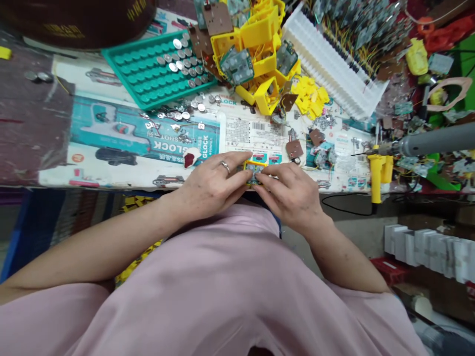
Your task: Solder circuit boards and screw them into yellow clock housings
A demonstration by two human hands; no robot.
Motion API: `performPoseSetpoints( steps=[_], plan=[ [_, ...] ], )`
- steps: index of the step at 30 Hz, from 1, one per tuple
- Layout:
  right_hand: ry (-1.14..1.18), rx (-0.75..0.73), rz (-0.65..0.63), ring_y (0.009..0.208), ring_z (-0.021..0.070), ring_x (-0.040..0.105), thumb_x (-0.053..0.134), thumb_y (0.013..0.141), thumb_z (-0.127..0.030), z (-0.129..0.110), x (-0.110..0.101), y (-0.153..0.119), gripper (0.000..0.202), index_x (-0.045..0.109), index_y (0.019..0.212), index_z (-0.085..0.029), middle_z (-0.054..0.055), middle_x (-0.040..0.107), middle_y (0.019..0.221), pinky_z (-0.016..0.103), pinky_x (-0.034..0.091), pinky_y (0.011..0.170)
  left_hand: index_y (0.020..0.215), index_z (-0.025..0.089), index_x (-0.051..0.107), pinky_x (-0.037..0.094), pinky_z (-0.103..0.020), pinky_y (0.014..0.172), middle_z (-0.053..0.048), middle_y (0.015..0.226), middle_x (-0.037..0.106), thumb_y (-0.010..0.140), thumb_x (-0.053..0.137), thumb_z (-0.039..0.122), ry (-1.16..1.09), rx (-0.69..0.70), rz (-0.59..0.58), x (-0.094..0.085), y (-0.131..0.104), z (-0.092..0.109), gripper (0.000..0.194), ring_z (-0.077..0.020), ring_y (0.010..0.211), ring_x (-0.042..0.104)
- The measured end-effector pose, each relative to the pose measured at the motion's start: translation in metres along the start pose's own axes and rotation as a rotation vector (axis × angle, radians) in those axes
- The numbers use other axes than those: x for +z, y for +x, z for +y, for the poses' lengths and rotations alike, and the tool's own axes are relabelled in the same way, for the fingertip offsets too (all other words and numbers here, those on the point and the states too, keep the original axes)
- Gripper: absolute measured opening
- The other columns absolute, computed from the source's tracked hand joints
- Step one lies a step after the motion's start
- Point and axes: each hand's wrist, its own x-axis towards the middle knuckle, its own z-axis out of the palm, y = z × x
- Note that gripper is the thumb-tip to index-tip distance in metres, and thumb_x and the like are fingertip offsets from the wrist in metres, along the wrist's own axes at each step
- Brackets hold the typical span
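Note:
At the table's front edge, a small yellow plastic case with a grey-green circuit board in it (254, 168) lies between my two hands. My left hand (213, 183), with a ring on one finger, grips the case's left side with thumb and fingers. From the other side, the fingers of my right hand (291, 190) pinch at the board and the case's right edge. Fingertips cover part of both. Just left of my left hand lies a white scrap with a dark red patch (191, 157). A brown board piece (294, 149) rests beyond my right hand.
A teal tray (148, 74) partly filled with button cells stands at the back left. Yellow cases (261, 29) are piled behind, beside a white foam rack (334, 64). At the right, a soldering iron (426, 141) points inward over a yellow holder (376, 173).

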Motion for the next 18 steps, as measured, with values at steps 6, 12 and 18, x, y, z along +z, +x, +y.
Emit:
performPoseSetpoints(
  steps=[6, 12, 18],
  plan=[
    [-0.098, -0.007, -0.003, 0.085, 0.0177, 0.062, 0.057, 0.096, -0.029, -0.005, 0.001, 0.005, 0.017, 0.071, 0.095, -0.019, 0.005, 0.074, 0.092, 0.033, 0.042, 0.07, 0.106, 0.014, 0.063, 0.061, -0.038, 0.084, -0.015, 0.12, 0.069, 0.095, 0.057, 0.027, 0.011, 0.05, -0.007, -0.001, 0.001, -0.004, 0.018, -0.024, 0.101, 0.07],
    [0.014, 0.006, 0.078, 0.089, 0.0164, 0.065, 0.059, 0.095, -0.025, 0.003, 0.008, -0.008, 0.016, 0.07, 0.106, -0.022, 0.005, 0.074, 0.095, 0.032, 0.046, 0.076, 0.111, 0.013, 0.063, 0.06, -0.039, 0.088, -0.017, 0.12, 0.068, 0.093, 0.057, 0.021, -0.062, 0.049, -0.036, 0.002, -0.001, -0.009, 0.021, -0.0247, 0.106, 0.069],
    [-0.031, -0.002, 0.149, 0.09, 0.0176, 0.062, 0.069, 0.089, -0.035, 0.006, 0.008, -0.023, 0.03, 0.069, 0.118, -0.028, 0.004, 0.073, 0.097, 0.034, 0.045, 0.078, 0.11, 0.014, 0.063, 0.06, -0.038, 0.089, -0.015, 0.119, 0.068, 0.092, 0.057, 0.021, -0.082, 0.047, -0.048, 0.002, 0.0, -0.009, 0.02, -0.0234, 0.108, 0.068]
  ],
)
